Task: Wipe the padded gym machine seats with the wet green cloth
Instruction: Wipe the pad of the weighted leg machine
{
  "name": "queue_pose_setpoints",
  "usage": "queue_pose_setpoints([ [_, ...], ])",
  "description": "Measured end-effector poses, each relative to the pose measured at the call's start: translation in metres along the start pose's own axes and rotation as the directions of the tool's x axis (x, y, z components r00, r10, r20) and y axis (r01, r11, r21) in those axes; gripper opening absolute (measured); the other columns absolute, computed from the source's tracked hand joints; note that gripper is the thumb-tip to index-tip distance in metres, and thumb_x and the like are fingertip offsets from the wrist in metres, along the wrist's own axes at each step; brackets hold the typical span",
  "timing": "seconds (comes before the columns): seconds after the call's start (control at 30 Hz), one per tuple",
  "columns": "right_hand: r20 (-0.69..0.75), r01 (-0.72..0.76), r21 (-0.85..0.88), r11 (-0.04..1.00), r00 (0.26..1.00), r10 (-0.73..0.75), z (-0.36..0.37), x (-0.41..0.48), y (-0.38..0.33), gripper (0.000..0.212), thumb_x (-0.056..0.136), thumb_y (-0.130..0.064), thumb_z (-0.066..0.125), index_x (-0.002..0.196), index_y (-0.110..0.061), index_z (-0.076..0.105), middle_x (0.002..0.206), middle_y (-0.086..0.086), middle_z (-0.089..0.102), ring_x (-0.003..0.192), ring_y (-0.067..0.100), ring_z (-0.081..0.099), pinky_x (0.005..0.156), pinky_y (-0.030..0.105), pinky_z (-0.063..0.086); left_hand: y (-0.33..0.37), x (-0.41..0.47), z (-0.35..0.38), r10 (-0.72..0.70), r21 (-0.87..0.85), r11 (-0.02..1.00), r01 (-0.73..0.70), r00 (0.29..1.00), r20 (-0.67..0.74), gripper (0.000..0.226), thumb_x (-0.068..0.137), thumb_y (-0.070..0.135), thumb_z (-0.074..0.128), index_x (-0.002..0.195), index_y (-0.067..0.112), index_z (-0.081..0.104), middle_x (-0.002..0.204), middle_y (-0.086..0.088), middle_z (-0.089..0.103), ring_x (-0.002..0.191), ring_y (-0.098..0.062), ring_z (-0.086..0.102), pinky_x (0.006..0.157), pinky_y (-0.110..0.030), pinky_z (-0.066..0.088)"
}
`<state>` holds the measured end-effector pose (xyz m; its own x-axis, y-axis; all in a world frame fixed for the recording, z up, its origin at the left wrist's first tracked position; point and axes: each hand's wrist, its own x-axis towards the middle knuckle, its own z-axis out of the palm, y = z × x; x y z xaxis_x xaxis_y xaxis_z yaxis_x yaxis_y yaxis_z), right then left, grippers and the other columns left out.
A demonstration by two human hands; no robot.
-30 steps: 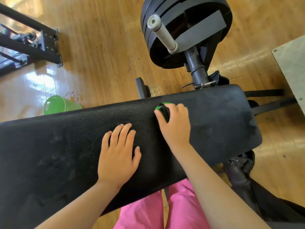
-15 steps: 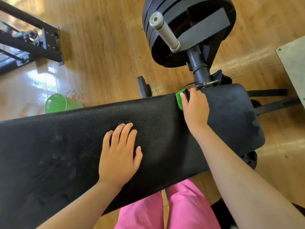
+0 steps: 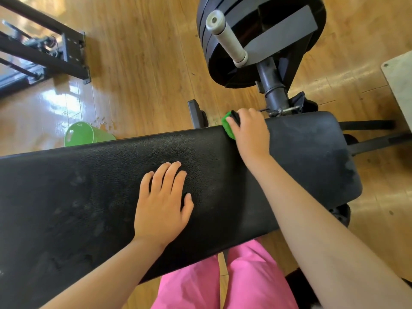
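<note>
A long black padded seat [image 3: 301,166] crosses the view from lower left to right. My right hand [image 3: 250,132] grips the green cloth [image 3: 228,128] at the pad's far edge; only a bunched bit of cloth shows past my fingers. My left hand [image 3: 163,204] rests flat on the middle of the pad with fingers spread. Faint smudges mark the pad's left part.
Beyond the pad stand black weight plates [image 3: 260,39] on a post with a white handle [image 3: 227,39]. A green bucket [image 3: 85,134] sits on the wet wooden floor at left. A black machine frame [image 3: 55,56] is at upper left, a grey platform [image 3: 399,85] at right.
My right hand carried the cloth from the middle of the pad up and right to the far edge, then slid slightly left along it. My left hand stayed in place.
</note>
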<state>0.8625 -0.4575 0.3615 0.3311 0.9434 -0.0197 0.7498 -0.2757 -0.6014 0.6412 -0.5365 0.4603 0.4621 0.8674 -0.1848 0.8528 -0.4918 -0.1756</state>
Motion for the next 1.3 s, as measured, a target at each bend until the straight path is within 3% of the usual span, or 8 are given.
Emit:
queue_pose_setpoints([
  [0.2,-0.007,-0.130,-0.125,0.984,0.991,0.131,-0.011,0.009,0.051,0.039,0.100,-0.041,0.044,0.104,-0.004,0.056,0.099,0.014,0.056,0.099,0.031,0.051,0.068,0.037,0.039,0.000,0.000,0.000,0.000,-0.011,1.000,0.000,1.000,-0.008,0.047,0.088,0.035,0.045,0.125,0.009,0.057,0.139,-0.010,0.050,0.131,-0.030,0.043,0.108,-0.047,0.029],
  [0.4,-0.022,-0.151,-0.079,0.985,0.988,0.150,-0.008,0.001,0.033,0.037,0.101,-0.040,0.045,0.108,-0.006,0.058,0.101,0.013,0.057,0.099,0.028,0.052,0.070,0.031,0.036,0.000,-0.001,0.001,-0.007,-0.006,1.000,0.007,1.000,0.005,0.046,0.088,0.036,0.046,0.125,0.010,0.056,0.140,-0.009,0.049,0.132,-0.029,0.042,0.108,-0.047,0.028],
  [0.6,-0.017,0.045,0.037,0.998,0.999,-0.045,0.001,-0.042,-0.011,0.032,0.096,-0.035,0.055,0.102,-0.005,0.061,0.093,0.012,0.059,0.089,0.027,0.053,0.068,0.035,0.043,0.001,0.000,-0.001,-0.016,-0.019,1.000,0.016,1.000,0.012,0.045,0.089,0.035,0.045,0.124,0.010,0.057,0.139,-0.008,0.049,0.132,-0.029,0.042,0.108,-0.046,0.030],
  [0.77,-0.067,0.180,-0.121,0.976,0.980,-0.189,0.001,-0.065,0.009,0.031,0.081,-0.030,0.076,0.087,-0.004,0.060,0.075,0.010,0.057,0.069,0.024,0.056,0.052,0.031,0.046,-0.001,0.000,-0.004,-0.030,-0.072,0.997,0.030,1.000,0.003,0.045,0.087,0.036,0.046,0.121,0.011,0.060,0.135,-0.007,0.053,0.129,-0.027,0.043,0.106,-0.043,0.028],
  [0.87,-0.082,0.221,-0.130,0.966,0.969,-0.233,0.001,-0.060,0.022,0.030,0.081,-0.029,0.074,0.088,-0.004,0.060,0.076,0.010,0.057,0.069,0.025,0.058,0.052,0.031,0.047,0.007,0.014,-0.011,-0.070,-0.080,0.994,0.068,0.998,-0.011,0.043,0.086,0.040,0.046,0.113,0.011,0.062,0.122,-0.007,0.056,0.116,-0.028,0.048,0.096,-0.041,0.033],
  [0.97,-0.102,0.235,-0.105,0.966,0.964,-0.246,0.003,-0.058,0.025,0.030,0.085,-0.034,0.061,0.088,-0.004,0.060,0.077,0.010,0.058,0.071,0.025,0.058,0.054,0.032,0.048,0.019,0.045,-0.014,-0.139,-0.119,0.983,0.136,0.990,-0.012,0.035,0.090,0.040,0.056,0.108,0.011,0.061,0.113,-0.007,0.056,0.107,-0.029,0.049,0.090,-0.040,0.036],
  [1.2,-0.106,0.160,-0.129,0.979,0.979,-0.174,0.004,-0.044,0.034,0.032,0.087,-0.037,0.055,0.090,-0.006,0.060,0.080,0.009,0.058,0.074,0.025,0.057,0.059,0.032,0.048,0.032,0.138,0.010,0.011,-0.137,0.990,-0.008,1.000,0.017,0.028,0.093,0.032,0.048,0.110,0.011,0.055,0.110,-0.006,0.059,0.104,-0.027,0.051,0.089,-0.039,0.038],
  [1.3,-0.071,0.030,-0.088,0.996,0.997,-0.036,0.001,-0.022,0.051,0.030,0.094,-0.036,0.057,0.094,-0.006,0.056,0.086,0.011,0.056,0.083,0.027,0.053,0.061,0.034,0.041,0.031,0.166,0.012,0.009,-0.203,0.979,0.007,0.997,0.078,0.025,0.099,0.031,0.039,0.101,0.011,0.055,0.092,-0.005,0.062,0.083,-0.026,0.057,0.078,-0.038,0.043],
])
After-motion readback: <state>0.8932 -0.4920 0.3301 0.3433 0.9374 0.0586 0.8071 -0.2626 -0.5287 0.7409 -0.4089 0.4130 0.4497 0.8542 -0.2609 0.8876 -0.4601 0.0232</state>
